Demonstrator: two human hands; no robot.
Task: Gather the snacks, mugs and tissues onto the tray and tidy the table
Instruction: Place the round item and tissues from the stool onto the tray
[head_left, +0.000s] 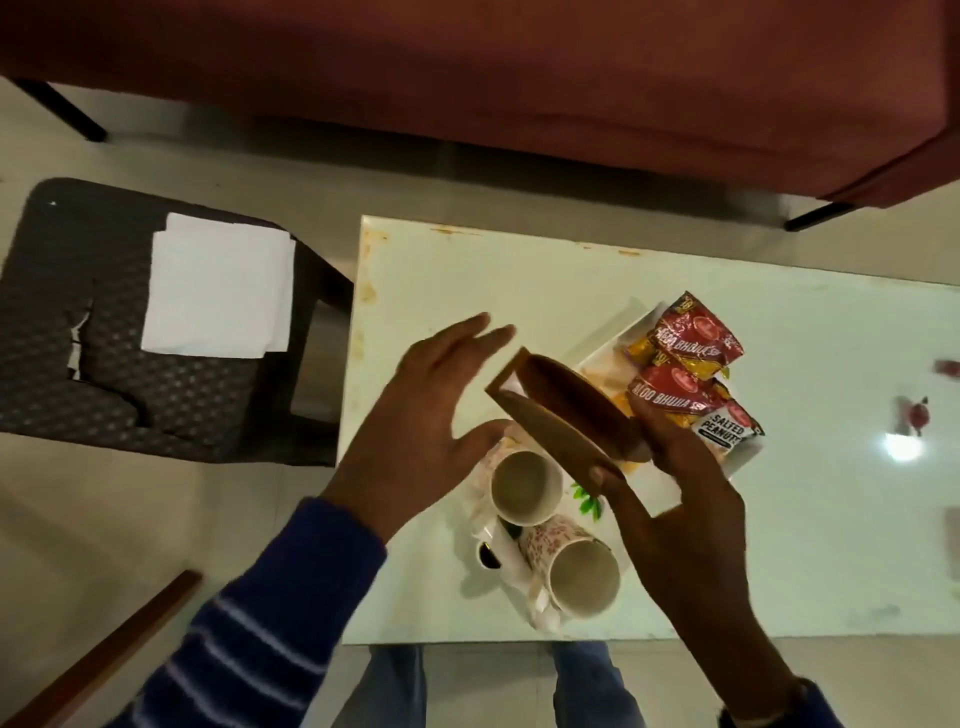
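Note:
My right hand (680, 493) grips a brown wooden holder (561, 410) by its lower end and holds it tilted above the white tray (613, 332). My left hand (415, 415) hovers just left of the holder with fingers spread, holding nothing. On the tray lie two red snack packets (685, 338) and a salted peanuts packet (727, 436). Two floral mugs, one (525, 486) and the other (582, 577), lie at the tray's near end beside crumpled white tissue (540, 608). A stack of white tissues (218, 291) rests on the dark chair (67, 312) to the left.
The tray sits on a white glossy table (779, 519), whose right side reflects a lamp. A red-brown sofa (519, 78) runs along the far side. A wooden bar (104, 649) crosses the floor at lower left. My legs show below the table's near edge.

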